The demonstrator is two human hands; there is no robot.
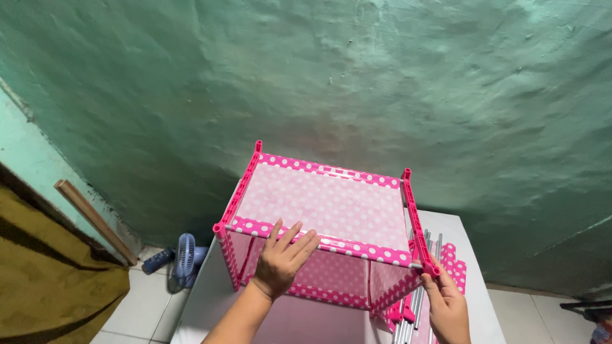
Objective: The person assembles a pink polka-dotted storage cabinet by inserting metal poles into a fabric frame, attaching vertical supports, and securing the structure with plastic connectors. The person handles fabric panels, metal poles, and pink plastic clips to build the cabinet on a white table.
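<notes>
The pink polka-dot fabric rack (325,216) stands on a white surface (210,299) pushed up near a green wall (382,83). It is a box-like frame: pink plastic rails along the sides, thin metal rods through the edges, dotted cloth stretched as a top shelf and as panels below. It looks light and a bit wobbly, I would say; the cloth will sag under pressure and gives nothing firm to hold, so the rails and corner joints look like the places to take hold.

The left hand (280,261) lies flat on the front rail, fingers spread wide and reaching onto the dotted top, pressing rather than gripping. The right hand (446,306) is at the front right corner, its fingers pinched narrowly around the pink corner connector (428,267), though its lower part runs off the bottom of the view and I cannot tell how firm the hold is.

Just beside that corner, a bundle of loose metal tubes (414,312) lies on the surface with a folded piece of the same pink dotted cloth (454,264); both are partly hidden behind the rack and the right hand, so their number is unclear.

Down on the tiled floor (137,312) to the left sit a small blue fan (185,255), a wooden stick (95,220) leaning on the wall, and a mustard-coloured cloth (51,274). A dark object at the right edge is cut off.
</notes>
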